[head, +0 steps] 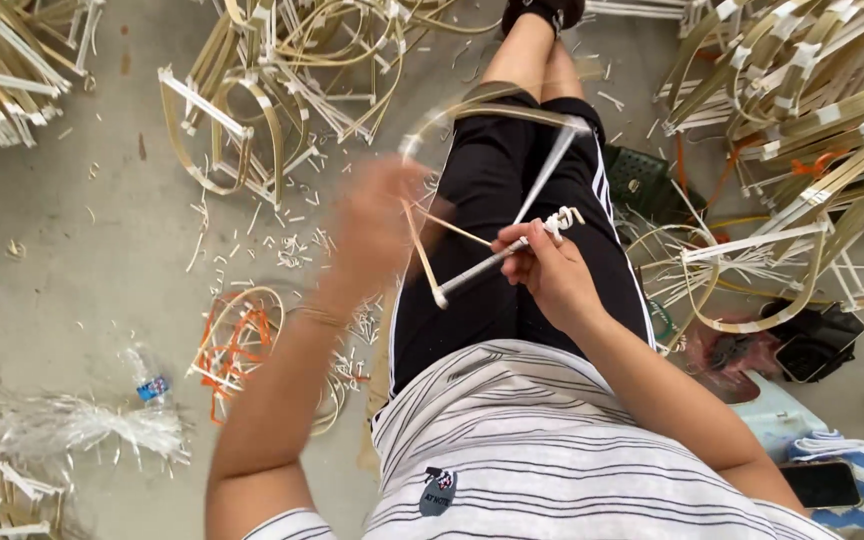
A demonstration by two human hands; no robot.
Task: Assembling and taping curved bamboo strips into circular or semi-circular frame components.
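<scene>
right hand [542,268] pinches white-wrapped bar of bamboo frame [497,190] over lap | left hand [377,225] motion-blurred beside frame, grip unclear | finished frames [252,110] heaped on floor [82,230] | phone [820,484] at right

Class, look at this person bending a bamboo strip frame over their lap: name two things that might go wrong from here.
1. The left hand is blurred with fast motion near the thin strip ends of the bamboo frame; it might get poked or cut.
2. The right hand pinches only one taped joint, so the bent hoop might spring loose.
</scene>
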